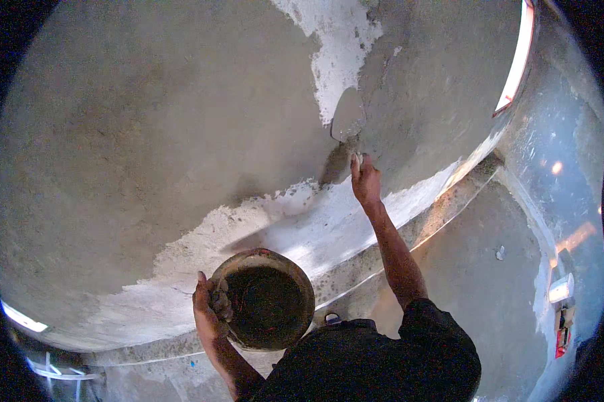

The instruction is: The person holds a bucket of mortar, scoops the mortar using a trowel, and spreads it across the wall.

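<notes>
The right hand [366, 179] grips the trowel [348, 117]. It points long-ways up the wall [148, 134], leaning slightly left, well above the bottom edge. The left hand's [210, 305] fingers clutch the bucket's [309, 295] left rim.

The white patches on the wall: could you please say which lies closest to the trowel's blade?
The upper patch, tapering down beside the trowel in the right hand; the lower patch forms a wide band low on the wall.

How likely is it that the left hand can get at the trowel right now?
Probably not: the left hand is busy gripping the bucket at its rim, and the trowel is well away, in the right hand.
</notes>
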`<state>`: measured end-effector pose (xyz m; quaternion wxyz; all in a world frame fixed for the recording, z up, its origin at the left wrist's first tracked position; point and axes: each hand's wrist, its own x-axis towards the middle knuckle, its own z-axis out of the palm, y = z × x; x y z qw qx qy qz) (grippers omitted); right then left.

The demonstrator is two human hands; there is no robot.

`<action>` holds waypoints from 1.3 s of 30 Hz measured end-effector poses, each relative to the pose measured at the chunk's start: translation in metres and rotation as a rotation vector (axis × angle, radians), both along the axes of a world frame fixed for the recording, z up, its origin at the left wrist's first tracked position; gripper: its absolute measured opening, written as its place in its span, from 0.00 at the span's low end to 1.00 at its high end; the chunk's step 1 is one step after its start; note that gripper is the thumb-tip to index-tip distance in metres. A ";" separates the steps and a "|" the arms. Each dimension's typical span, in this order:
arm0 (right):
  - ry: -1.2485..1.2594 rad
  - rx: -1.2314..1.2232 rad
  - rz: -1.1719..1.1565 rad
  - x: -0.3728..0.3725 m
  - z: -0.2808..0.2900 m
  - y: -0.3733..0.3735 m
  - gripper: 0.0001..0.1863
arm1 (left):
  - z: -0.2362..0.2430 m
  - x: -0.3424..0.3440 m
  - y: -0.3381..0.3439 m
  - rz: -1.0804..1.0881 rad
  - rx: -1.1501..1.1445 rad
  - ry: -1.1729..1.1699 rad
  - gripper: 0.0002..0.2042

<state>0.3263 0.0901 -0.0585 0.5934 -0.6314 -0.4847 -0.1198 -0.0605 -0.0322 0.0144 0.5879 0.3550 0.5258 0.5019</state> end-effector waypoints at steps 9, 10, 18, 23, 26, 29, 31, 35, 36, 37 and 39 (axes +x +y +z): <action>-0.016 -0.273 0.015 0.018 -0.043 -0.045 0.18 | 0.008 0.008 -0.005 -0.045 -0.006 -0.017 0.21; 0.004 -0.272 0.058 0.021 -0.049 -0.055 0.18 | 0.009 0.008 -0.005 -0.054 -0.004 0.008 0.22; 0.670 -0.371 0.380 -0.024 -0.015 -0.154 0.14 | -0.014 0.001 -0.012 0.027 -0.005 0.040 0.18; 0.965 -0.560 0.688 -0.041 -0.012 -0.184 0.12 | -0.012 -0.008 -0.014 -0.061 -0.041 0.031 0.19; 0.277 -0.658 0.700 -0.046 -0.017 -0.194 0.15 | 0.000 0.006 -0.016 -0.032 0.012 0.102 0.16; -0.389 -0.759 0.631 -0.074 0.013 -0.193 0.19 | -0.004 -0.003 -0.013 -0.111 0.005 0.109 0.16; -0.501 -0.970 0.729 -0.097 0.030 -0.185 0.19 | -0.005 -0.007 -0.012 -0.112 0.006 0.107 0.15; -1.013 -1.151 0.655 -0.145 0.032 -0.158 0.20 | 0.005 -0.004 -0.011 -0.191 0.073 0.177 0.15; -1.104 -1.057 0.595 -0.152 0.016 -0.152 0.17 | 0.006 -0.004 -0.010 -0.227 0.133 0.203 0.15; -1.197 -0.947 0.543 -0.164 0.002 -0.144 0.15 | 0.009 -0.006 -0.011 -0.216 0.129 0.204 0.15; -1.246 -1.085 0.639 -0.200 0.015 -0.136 0.11 | 0.011 -0.004 -0.009 -0.248 0.190 0.272 0.16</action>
